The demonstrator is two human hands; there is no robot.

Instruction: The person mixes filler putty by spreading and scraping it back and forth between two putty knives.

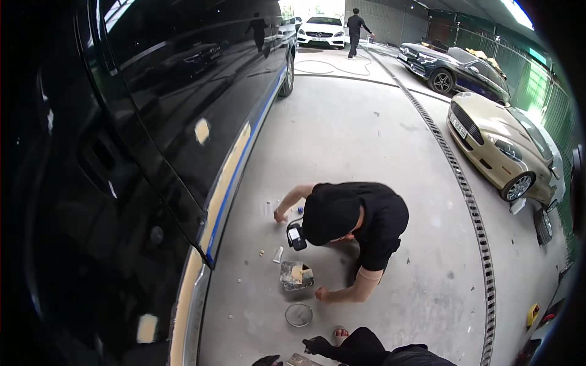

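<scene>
At the bottom edge I see my right hand [316,345] in a black glove, its sleeve reaching in from the right beside a bent black-trousered knee. My left hand [266,360], also dark-gloved, is cut off by the frame. Between them lies the end of a worn flat board [302,360]; whether either hand grips it is unclear. Ahead stands a stained square container [288,277] topped with cream putty [297,273]. A round lid or shallow dish [299,314] sits nearer me, and a white tube [278,255] lies beyond the container.
A crouching co-worker [375,206] leans over the floor before me, bare hands apart. Left stands a black car [169,105] with beige filler patches [147,328] and blue tape [227,187]. A drain grate [476,228] runs at right, past a gold car [494,132].
</scene>
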